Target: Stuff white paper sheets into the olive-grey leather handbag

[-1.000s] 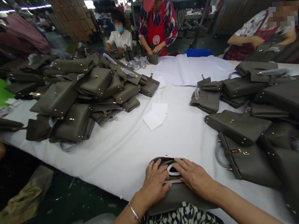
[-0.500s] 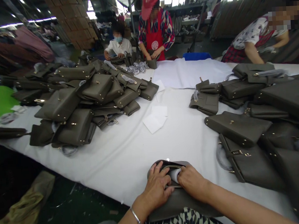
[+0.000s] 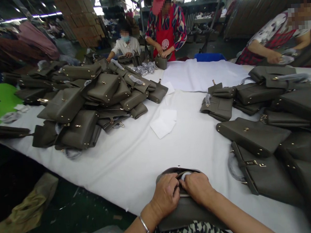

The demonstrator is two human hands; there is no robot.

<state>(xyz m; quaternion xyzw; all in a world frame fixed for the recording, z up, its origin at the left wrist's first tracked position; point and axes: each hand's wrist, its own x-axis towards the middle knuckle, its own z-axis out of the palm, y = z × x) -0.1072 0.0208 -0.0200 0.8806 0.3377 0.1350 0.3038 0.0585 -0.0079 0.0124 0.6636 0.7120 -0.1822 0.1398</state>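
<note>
A dark olive handbag lies at the table's near edge against my patterned clothing, its mouth open and facing up. My left hand has its fingers curled over the left side of the opening, gripping the bag's edge. At the right of the mouth, my right hand is closed, its fingertips partly hidden inside. Beside those fingertips shows a bit of white padding, which the right hand seems to pinch. The two hands are close together, nearly touching.
Olive handbags are heaped on the left of the white-covered table, and more handbags on the right. White sheets lie mid-table. Across it a person in a red apron and two others handle things.
My left hand's spread fingers have curled in over the bag's edge. My right hand has turned knuckles-up, and less of the white padding shows. The view has shifted slightly.
</note>
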